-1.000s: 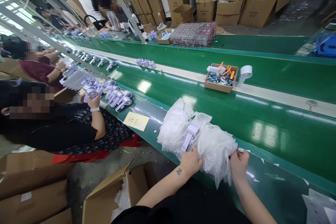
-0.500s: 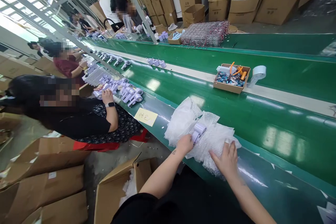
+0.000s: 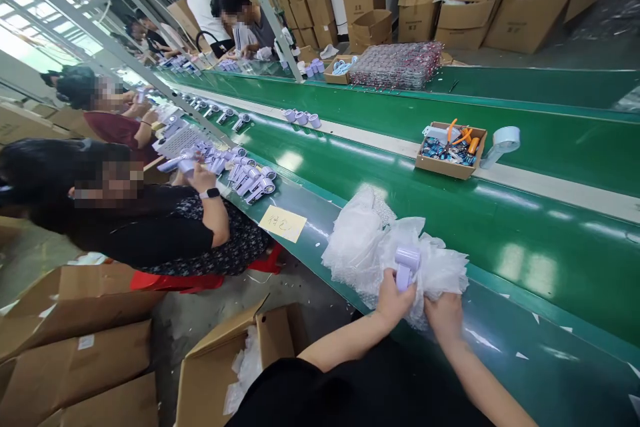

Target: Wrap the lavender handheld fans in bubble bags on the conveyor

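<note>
A light purple handheld fan [image 3: 407, 258] is upright in my left hand [image 3: 395, 299], whose fingers are closed round its handle. Behind and around it lies a heap of clear bubble wrap bags [image 3: 353, 240] on the near green bench. At the near right edge of the heap, my right hand [image 3: 445, 319] grips a bubble wrap bag [image 3: 445, 270]; its fingertips are hidden under the plastic. The fan's head is in front of that bag, and I cannot tell whether any part is inside.
A yellow paper note [image 3: 283, 223] lies left of the bags. Beyond it, a co-worker [image 3: 165, 220] handles fans beside a fan pile [image 3: 250, 177]. Across the belt are a parts box with pliers [image 3: 450, 163] and a tape roll [image 3: 506, 140]. An open carton [image 3: 210, 367] stands below.
My left hand has lifted the fan off the bags and moved it right. My right hand has gone from lying spread on the bags to gripping one at its near edge.
</note>
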A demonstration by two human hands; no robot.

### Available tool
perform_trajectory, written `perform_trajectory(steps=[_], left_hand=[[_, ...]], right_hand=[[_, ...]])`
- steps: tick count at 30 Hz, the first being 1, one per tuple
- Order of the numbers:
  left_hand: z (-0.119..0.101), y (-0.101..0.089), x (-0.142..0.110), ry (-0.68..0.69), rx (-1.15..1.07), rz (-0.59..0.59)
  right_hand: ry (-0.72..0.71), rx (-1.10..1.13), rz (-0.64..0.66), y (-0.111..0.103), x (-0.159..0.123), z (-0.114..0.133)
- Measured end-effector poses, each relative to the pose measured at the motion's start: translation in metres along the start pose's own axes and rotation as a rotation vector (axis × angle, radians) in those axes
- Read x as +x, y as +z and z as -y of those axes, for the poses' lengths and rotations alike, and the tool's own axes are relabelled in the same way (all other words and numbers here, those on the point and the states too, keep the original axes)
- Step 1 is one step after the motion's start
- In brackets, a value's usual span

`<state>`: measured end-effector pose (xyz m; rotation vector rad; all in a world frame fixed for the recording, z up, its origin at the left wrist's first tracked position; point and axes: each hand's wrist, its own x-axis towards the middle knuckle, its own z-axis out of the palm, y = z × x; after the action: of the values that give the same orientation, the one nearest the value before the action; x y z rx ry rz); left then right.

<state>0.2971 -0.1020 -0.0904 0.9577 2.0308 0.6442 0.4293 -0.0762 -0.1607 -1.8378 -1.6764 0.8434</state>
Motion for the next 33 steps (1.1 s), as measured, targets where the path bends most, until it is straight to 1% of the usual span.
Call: perform_trajectory(steps=[2, 3, 5, 7, 9, 11, 12, 13, 14, 15, 17, 19, 20, 21, 23, 25, 26, 28, 29, 31, 33], left_hand=[[0.003, 0.008, -0.003, -0.029, -0.161, 0.035], [0.004, 0.008, -0.003, -0.028, -0.222, 0.061], [0.003, 0.001, -0.003, -0.034, -0.363, 0.131], [0.001, -0.013, -0.001, -0.061, -0.537, 0.216], [-0.001, -0.032, 0.000, -0.113, -0.698, 0.309], [-0.001, -0.050, 0.001, -0.181, -0.814, 0.388], [0.000, -0.058, 0.001, -0.214, -0.853, 0.409], [0.001, -0.067, 0.001, -0.237, -0.878, 0.410], [0.003, -0.075, 0.001, -0.243, -0.886, 0.396], [0.005, -0.084, 0.000, -0.226, -0.871, 0.372], [0.007, -0.105, -0.001, -0.143, -0.759, 0.307], [0.009, -0.130, 0.001, -0.015, -0.560, 0.227], [0.010, -0.144, 0.004, 0.054, -0.452, 0.189], [0.010, -0.158, 0.009, 0.127, -0.350, 0.152], [0.011, -0.184, 0.026, 0.294, -0.169, 0.098], [0.014, -0.204, 0.052, 0.456, -0.005, 0.118], [0.016, -0.211, 0.067, 0.520, 0.068, 0.159], [0.020, -0.216, 0.099, 0.609, 0.195, 0.297], [0.023, -0.214, 0.114, 0.638, 0.257, 0.372], [0.030, -0.205, 0.138, 0.666, 0.393, 0.482], [0.036, -0.190, 0.150, 0.654, 0.511, 0.512]], right_hand=[[0.172, 0.102, 0.002, -0.003, 0.002, 0.001], [0.235, 0.132, 0.002, -0.006, 0.002, 0.004], [0.277, 0.216, -0.016, -0.016, -0.001, 0.010], [0.296, 0.359, -0.076, -0.030, -0.008, 0.017], [0.380, 0.509, -0.161, -0.046, -0.019, 0.024], [0.482, 0.584, -0.211, -0.060, -0.030, 0.035], [0.509, 0.594, -0.219, -0.065, -0.034, 0.043], [0.511, 0.587, -0.216, -0.068, -0.038, 0.053], [0.478, 0.561, -0.203, -0.069, -0.039, 0.064], [0.415, 0.516, -0.181, -0.068, -0.039, 0.078], [0.229, 0.377, -0.112, -0.058, -0.034, 0.106], [0.051, 0.210, -0.042, -0.037, -0.026, 0.129], [0.004, 0.121, -0.023, -0.024, -0.022, 0.137], [-0.005, 0.030, -0.009, -0.009, -0.019, 0.142], [0.062, -0.149, 0.039, 0.024, -0.014, 0.145], [0.166, -0.288, 0.112, 0.053, -0.011, 0.143], [0.206, -0.337, 0.146, 0.064, -0.010, 0.142], [0.261, -0.392, 0.195, 0.078, -0.005, 0.142], [0.277, -0.402, 0.220, 0.080, -0.002, 0.142], [0.293, -0.397, 0.288, 0.076, 0.005, 0.141], [0.248, -0.348, 0.396, 0.063, 0.008, 0.131]])
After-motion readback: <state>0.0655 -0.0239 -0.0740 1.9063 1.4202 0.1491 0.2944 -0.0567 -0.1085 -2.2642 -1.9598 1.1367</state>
